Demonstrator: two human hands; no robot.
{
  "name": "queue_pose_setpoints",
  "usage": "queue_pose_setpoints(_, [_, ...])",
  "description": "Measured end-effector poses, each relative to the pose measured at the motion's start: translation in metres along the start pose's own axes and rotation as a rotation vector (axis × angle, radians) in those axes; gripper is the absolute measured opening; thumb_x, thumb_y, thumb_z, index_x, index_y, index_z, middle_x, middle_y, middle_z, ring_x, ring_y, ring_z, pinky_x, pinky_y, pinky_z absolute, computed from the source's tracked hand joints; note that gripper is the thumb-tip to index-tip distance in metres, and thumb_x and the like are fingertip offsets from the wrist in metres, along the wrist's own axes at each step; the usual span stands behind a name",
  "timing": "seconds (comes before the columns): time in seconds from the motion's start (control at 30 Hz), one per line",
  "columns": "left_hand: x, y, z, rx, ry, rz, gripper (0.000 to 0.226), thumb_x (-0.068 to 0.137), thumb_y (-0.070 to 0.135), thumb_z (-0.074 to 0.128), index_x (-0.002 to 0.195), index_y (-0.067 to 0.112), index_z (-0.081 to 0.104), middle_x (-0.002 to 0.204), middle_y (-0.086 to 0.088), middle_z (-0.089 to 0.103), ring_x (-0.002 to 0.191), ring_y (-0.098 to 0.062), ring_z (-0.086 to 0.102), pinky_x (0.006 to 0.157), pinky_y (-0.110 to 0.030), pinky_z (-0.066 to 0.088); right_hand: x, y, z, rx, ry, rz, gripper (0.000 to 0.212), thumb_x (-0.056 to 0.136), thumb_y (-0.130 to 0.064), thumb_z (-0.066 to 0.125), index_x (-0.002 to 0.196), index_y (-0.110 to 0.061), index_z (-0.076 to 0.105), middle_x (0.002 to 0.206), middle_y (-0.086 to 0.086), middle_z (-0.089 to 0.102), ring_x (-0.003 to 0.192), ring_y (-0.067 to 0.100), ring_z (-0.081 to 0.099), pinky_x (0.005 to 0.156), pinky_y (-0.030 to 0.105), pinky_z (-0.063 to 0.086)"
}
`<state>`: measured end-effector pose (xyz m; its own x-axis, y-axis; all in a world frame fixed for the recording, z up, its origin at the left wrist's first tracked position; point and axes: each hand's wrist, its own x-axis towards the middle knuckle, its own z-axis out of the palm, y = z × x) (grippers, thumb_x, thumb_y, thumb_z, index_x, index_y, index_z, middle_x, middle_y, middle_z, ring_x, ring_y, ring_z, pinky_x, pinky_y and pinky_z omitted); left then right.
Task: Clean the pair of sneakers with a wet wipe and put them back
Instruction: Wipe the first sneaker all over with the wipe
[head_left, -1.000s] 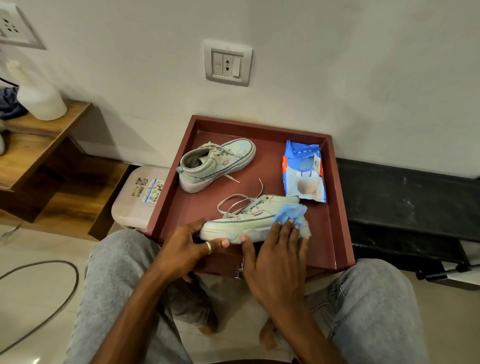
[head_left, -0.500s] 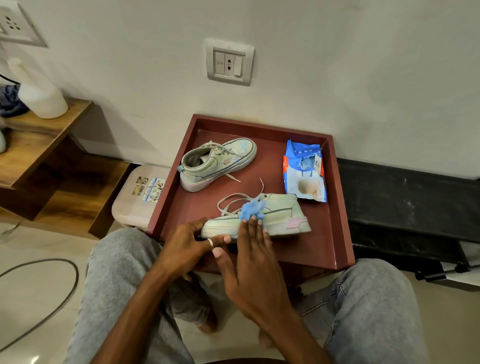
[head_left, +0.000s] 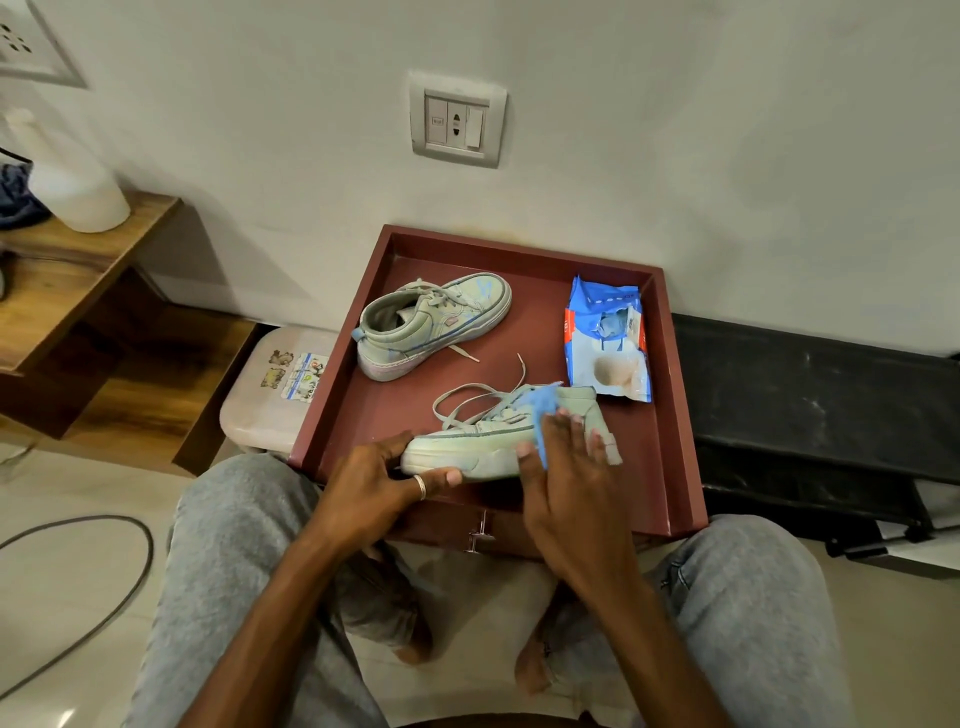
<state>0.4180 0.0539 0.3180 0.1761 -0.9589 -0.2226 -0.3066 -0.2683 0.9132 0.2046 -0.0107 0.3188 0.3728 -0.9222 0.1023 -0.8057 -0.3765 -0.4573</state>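
Note:
Two pale green sneakers lie in a dark red tray (head_left: 680, 415). The near sneaker (head_left: 467, 447) lies on its side along the tray's front edge, toe to the left. My left hand (head_left: 384, 478) grips its toe, thumb under the sole. My right hand (head_left: 566, 467) presses a blue wet wipe (head_left: 543, 402) flat against the sneaker's side near the heel, fingers straight. The far sneaker (head_left: 431, 325) stands upright at the tray's back left.
A blue wet wipe pack (head_left: 608, 345) lies open at the tray's back right. The tray rests on a pale stool (head_left: 270, 395), against the wall. A wooden shelf (head_left: 67, 270) with a white bottle (head_left: 72, 187) is at left, a black bench (head_left: 815, 395) at right, a cable (head_left: 104, 597) on the floor.
My right hand slid the wipe from the heel end to the middle of the near sneaker and back toward the heel. My left hand kept its hold on the toe.

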Motion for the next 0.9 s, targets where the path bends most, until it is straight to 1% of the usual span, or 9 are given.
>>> queue_pose_setpoints(0.1, [-0.001,0.000,0.001,-0.007,0.005,-0.006,0.036,0.080,0.038,0.085,0.114,0.036,0.075,0.098,0.017,0.079,0.087,-0.001,0.073,0.081,-0.032,0.059,-0.011,-0.036,0.005,0.153,-0.086,-0.189,0.065,0.102,-0.053,0.022,0.149,-0.011,0.039,0.156,0.009,0.035,0.147,0.019,0.026,0.123,0.034,0.014])
queue_pose_setpoints(0.2, [-0.001,-0.005,-0.001,0.079,0.053,-0.039,0.010,0.077,0.031,0.067,0.080,0.031,0.076,0.075,0.007,0.077,0.068,-0.006,0.071,0.067,-0.041,0.060,-0.021,-0.070,0.016,0.129,-0.133,-0.389,0.056,0.105,-0.044,0.026,0.142,-0.006,0.047,0.150,0.011,0.046,0.145,0.021,0.033,0.121,0.040,0.021])
queue_pose_setpoints(0.3, [-0.002,-0.005,0.000,0.119,0.060,-0.037,0.018,0.083,0.014,0.070,0.066,0.017,0.071,0.065,0.002,0.073,0.057,-0.008,0.064,0.062,-0.048,0.057,-0.020,-0.070,0.015,0.065,-0.083,-0.442,0.048,0.106,-0.038,0.033,0.137,-0.008,0.054,0.144,0.008,0.053,0.143,0.018,0.037,0.120,0.042,0.022])
queue_pose_setpoints(0.37, [-0.002,-0.002,0.002,0.112,0.065,-0.037,0.015,0.082,0.010,0.074,0.070,0.020,0.073,0.067,0.011,0.074,0.060,-0.005,0.065,0.065,-0.042,0.057,-0.018,-0.056,0.011,0.058,-0.024,-0.443,0.038,0.104,-0.033,0.041,0.130,-0.012,0.061,0.138,0.002,0.059,0.139,0.016,0.042,0.118,0.047,0.025])
queue_pose_setpoints(0.43, [-0.002,0.005,0.003,0.060,0.053,-0.034,0.011,0.083,0.018,0.082,0.085,0.027,0.076,0.077,0.019,0.076,0.069,0.001,0.069,0.070,-0.029,0.059,-0.015,-0.038,0.006,0.037,0.017,-0.394,0.031,0.103,-0.032,0.045,0.124,-0.019,0.065,0.134,-0.004,0.063,0.138,0.016,0.045,0.116,0.050,0.026])
queue_pose_setpoints(0.53, [-0.002,0.008,0.005,-0.012,0.030,-0.030,0.025,0.080,0.031,0.085,0.104,0.035,0.076,0.090,0.021,0.078,0.083,0.001,0.073,0.075,-0.022,0.060,-0.013,-0.021,-0.001,-0.016,0.102,-0.316,0.024,0.099,-0.022,0.051,0.115,-0.020,0.068,0.122,-0.005,0.069,0.130,0.019,0.052,0.106,0.048,0.039])
queue_pose_setpoints(0.63, [-0.002,0.007,0.005,-0.026,0.028,-0.017,0.029,0.080,0.034,0.084,0.107,0.036,0.075,0.093,0.021,0.078,0.086,0.000,0.074,0.075,-0.020,0.059,-0.012,-0.019,-0.002,0.031,0.160,-0.285,0.037,0.088,-0.004,0.045,0.115,-0.014,0.069,0.108,-0.001,0.070,0.106,0.022,0.059,0.087,0.040,0.053])
queue_pose_setpoints(0.73, [-0.002,0.007,0.006,-0.035,0.028,-0.006,0.024,0.084,0.023,0.083,0.105,0.031,0.076,0.087,0.021,0.078,0.076,0.004,0.072,0.064,-0.014,0.055,-0.013,-0.034,0.003,0.040,0.125,-0.316,0.049,0.083,-0.004,0.042,0.124,-0.015,0.065,0.108,0.000,0.064,0.099,0.022,0.057,0.084,0.033,0.053])
queue_pose_setpoints(0.9, [-0.002,0.001,0.004,0.036,0.052,0.030,0.034,0.086,0.004,0.075,0.103,0.033,0.075,0.091,0.022,0.077,0.080,0.008,0.069,0.072,-0.012,0.053,-0.016,-0.048,0.009,0.055,0.064,-0.416,0.039,0.089,-0.007,0.046,0.120,-0.017,0.068,0.107,0.001,0.061,0.099,0.022,0.056,0.081,0.030,0.053])
